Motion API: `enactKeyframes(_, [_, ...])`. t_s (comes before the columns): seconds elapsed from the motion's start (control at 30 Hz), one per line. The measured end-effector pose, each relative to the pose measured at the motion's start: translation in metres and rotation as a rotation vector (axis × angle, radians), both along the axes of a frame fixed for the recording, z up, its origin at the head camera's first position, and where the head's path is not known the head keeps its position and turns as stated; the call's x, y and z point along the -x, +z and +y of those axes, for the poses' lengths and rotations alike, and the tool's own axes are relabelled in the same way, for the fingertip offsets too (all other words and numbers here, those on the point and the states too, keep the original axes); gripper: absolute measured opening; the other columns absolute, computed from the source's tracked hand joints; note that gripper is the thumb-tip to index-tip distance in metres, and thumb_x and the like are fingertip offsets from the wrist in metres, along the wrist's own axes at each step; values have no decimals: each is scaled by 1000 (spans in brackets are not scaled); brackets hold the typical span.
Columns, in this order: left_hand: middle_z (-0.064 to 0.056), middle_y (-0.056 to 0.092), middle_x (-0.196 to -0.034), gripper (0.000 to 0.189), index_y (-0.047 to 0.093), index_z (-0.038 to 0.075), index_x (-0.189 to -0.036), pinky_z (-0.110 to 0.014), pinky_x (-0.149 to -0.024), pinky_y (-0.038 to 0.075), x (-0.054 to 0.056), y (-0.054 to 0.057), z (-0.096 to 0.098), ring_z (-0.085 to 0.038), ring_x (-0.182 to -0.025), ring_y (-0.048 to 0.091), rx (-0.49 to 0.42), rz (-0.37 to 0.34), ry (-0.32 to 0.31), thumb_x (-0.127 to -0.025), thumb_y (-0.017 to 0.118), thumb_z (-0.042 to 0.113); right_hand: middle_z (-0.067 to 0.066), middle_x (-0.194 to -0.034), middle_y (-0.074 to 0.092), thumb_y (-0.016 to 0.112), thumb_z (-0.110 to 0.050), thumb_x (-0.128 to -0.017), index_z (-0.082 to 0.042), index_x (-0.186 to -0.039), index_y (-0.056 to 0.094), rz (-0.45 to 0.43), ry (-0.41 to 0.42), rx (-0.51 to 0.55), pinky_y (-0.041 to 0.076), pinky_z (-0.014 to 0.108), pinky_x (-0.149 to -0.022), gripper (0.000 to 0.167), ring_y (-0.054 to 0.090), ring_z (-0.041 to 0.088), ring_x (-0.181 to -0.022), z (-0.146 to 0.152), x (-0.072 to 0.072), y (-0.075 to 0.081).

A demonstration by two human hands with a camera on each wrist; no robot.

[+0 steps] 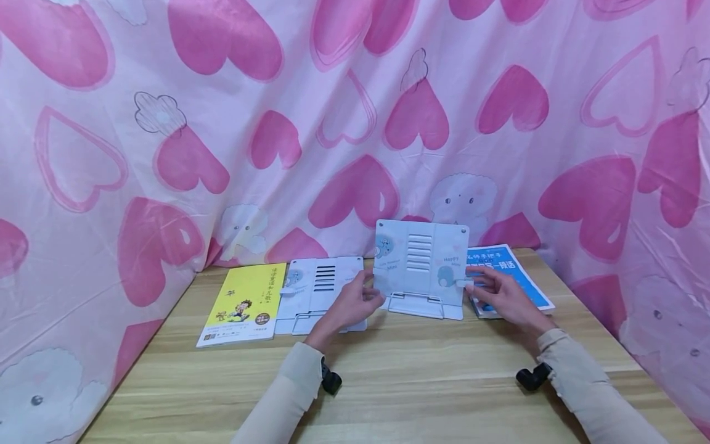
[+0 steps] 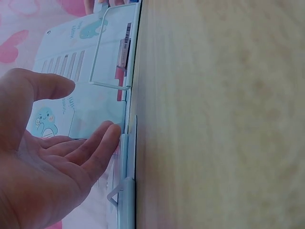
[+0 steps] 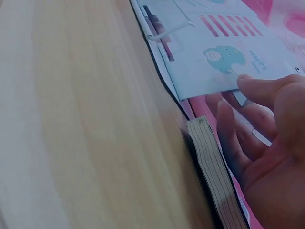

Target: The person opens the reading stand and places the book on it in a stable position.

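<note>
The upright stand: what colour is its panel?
Pale blue; the stand shows best in the head view.

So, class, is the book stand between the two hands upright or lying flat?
Upright: the book stand rises steeply from the tabletop, its slots facing the head camera; both wrist views agree.

A yellow book [image 1: 244, 302] with a cartoon child and Chinese characters on its cover lies face up toward the left of the wood-grain table [image 1: 432, 376], just beside a second stand [image 1: 310, 299], which is pale and slotted, with a wire rest at its lower edge. Toward the right side lies a blue book [image 1: 527, 283], also face up and lettered in Chinese, its page edges showing in the right wrist view. A pink cloth [image 1: 355, 142] printed with hearts and fluffy white characters hangs behind and along both sides.
</note>
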State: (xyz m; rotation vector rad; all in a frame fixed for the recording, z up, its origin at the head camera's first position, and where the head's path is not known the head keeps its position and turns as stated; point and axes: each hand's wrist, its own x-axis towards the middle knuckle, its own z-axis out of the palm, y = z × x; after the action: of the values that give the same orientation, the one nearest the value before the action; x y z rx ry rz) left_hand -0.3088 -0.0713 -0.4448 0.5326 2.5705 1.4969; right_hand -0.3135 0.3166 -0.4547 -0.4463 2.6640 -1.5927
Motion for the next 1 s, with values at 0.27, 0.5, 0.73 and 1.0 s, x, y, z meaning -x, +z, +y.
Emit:
enactKeyframes(0.27, [-14,42,-172,71,35,11,-166,-53,-116,55,0,0,0,-33,-144,61,14,-2,-7,-105,66,29,23,-153,63,64,-38,-110,-11,-159,51,26,-21,-38,60,19,-92,57,76,34,-122,-4,2,-3])
enactKeyframes(0.5, [-13,44,-171,71,34,10,-165,-52,-115,56,0,0,0,-32,-141,62,15,-11,3,-105,68,28,20,-150,67,64,-45,-109,-9,-157,54,6,-53,-102,57,33,-113,61,76,31,-124,-5,0,-2])
enactKeyframes(0.73, [-13,46,-170,70,37,9,-164,-52,-115,56,0,0,-2,-31,-139,63,24,-4,-2,-105,69,29,19,-146,70,63,-46,-109,-9,-156,53,-44,-42,-97,51,53,-120,61,75,30,-125,-5,-1,1])
enactKeyframes(1.0, [-12,50,-167,66,41,11,-161,-53,-116,55,2,-1,-3,-31,-136,66,13,0,7,-105,69,32,21,-149,66,58,-35,-113,-10,-165,43,30,12,-80,55,19,-109,59,75,32,-126,-5,2,-3])
